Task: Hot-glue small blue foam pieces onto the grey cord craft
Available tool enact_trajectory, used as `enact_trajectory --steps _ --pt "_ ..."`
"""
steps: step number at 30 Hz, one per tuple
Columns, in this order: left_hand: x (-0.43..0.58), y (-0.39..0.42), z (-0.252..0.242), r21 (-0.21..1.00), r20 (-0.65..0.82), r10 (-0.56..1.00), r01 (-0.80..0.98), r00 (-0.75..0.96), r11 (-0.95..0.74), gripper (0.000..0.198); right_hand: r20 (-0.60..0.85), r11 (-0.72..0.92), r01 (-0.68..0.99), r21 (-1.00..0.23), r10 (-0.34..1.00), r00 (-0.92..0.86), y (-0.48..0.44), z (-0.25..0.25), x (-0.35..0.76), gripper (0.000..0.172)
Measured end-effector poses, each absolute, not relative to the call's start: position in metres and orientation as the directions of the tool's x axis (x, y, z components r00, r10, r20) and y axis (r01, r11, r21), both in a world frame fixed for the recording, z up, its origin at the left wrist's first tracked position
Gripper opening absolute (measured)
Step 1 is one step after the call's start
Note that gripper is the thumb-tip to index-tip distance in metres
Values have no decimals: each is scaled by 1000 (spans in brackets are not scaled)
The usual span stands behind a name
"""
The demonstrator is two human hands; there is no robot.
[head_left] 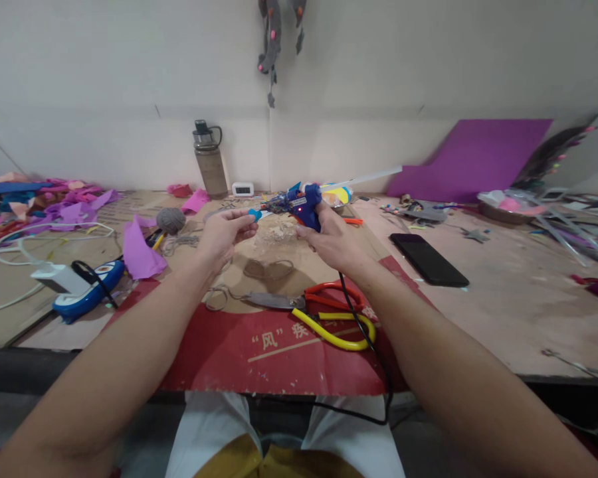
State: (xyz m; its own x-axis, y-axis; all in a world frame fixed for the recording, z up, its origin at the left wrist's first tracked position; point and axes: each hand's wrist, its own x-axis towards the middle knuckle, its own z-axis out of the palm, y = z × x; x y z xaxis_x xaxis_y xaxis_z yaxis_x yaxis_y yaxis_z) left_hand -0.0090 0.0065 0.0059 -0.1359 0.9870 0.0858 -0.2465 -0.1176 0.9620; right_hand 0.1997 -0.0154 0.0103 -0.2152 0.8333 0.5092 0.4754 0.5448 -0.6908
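Note:
My right hand is closed around the handle of a blue hot glue gun, held above the table with a white glue stick jutting out behind it and its black cord running down off the table edge. The gun's nozzle points left toward a small blue piece pinched between the fingers of my left hand. Some small colourful bits sit at the nozzle; I cannot make them out.
Scissors with red and yellow handles lie on red-printed cardboard below my hands. A black phone lies right; a water bottle, yarn ball, pink scraps, purple sheet and a white charger surround.

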Motion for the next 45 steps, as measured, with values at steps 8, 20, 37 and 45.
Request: enact_trajectory --steps 8,20,37,45 --pt "-8 4 7 957 43 996 -284 -82 -65 11 211 230 357 -905 973 -92 -9 11 202 13" --pt "-4 2 7 975 39 997 -218 -62 -52 13 390 272 885 -378 914 -114 9 -9 224 16" --pt "6 -1 2 971 47 998 -234 -31 -53 11 356 488 547 -680 872 -336 4 -28 179 10" --pt "10 -6 -1 989 76 997 -125 5 -74 9 298 343 216 -914 930 -217 -6 -18 174 5"
